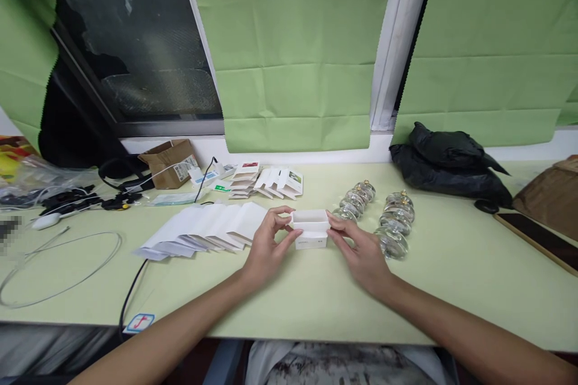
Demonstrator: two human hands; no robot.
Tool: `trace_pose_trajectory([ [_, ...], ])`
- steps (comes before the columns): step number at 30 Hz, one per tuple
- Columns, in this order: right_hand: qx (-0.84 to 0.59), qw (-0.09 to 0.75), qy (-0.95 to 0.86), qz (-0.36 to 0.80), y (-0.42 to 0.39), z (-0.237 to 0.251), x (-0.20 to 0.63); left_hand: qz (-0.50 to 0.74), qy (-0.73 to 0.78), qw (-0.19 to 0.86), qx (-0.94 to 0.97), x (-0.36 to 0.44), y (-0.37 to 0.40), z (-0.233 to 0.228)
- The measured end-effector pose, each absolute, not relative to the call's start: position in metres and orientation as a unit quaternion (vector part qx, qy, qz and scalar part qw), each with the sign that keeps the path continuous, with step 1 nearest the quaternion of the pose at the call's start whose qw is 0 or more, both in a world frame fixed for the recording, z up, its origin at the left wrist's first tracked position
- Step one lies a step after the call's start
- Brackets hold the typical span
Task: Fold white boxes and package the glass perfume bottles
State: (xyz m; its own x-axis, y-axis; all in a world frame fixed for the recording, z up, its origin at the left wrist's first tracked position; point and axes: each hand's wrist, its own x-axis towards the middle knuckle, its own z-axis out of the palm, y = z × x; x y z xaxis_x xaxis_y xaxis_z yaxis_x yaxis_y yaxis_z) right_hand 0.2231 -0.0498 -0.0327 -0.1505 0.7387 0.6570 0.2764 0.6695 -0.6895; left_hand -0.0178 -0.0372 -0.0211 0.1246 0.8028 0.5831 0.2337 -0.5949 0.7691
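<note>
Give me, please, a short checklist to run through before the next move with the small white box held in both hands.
1. Small white box gripped on both sides: ok; left hand and right hand each pinch an end.
2. Box top open: ok; the rim shows an open cavity.
3. Box empty inside: cannot tell; the interior is hardly visible.
4. Glass bottles within reach: ok; two rows lie just beyond the right hand.
5. Flat white cartons clear of the box: ok; fanned out beside the left hand, apart from the box.
6. Table bare in front of the hands: ok.
</note>
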Motion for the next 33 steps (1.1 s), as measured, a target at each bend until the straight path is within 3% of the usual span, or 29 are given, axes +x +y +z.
trace_pose_trajectory([
  [13,-0.355,0.537,-0.699,0.311,-0.048,-0.024,0.221,0.501,0.395,0.253,0.728,-0.012,-0.037,-0.014],
  [25,-0.383,0.526,-0.704,0.285,-0.052,-0.018,0.223,0.473,0.346,0.257,0.768,-0.018,-0.030,-0.012],
  [33,-0.389,0.537,-0.700,0.265,-0.052,-0.019,0.222,0.444,0.453,0.287,0.718,-0.014,-0.026,-0.021],
])
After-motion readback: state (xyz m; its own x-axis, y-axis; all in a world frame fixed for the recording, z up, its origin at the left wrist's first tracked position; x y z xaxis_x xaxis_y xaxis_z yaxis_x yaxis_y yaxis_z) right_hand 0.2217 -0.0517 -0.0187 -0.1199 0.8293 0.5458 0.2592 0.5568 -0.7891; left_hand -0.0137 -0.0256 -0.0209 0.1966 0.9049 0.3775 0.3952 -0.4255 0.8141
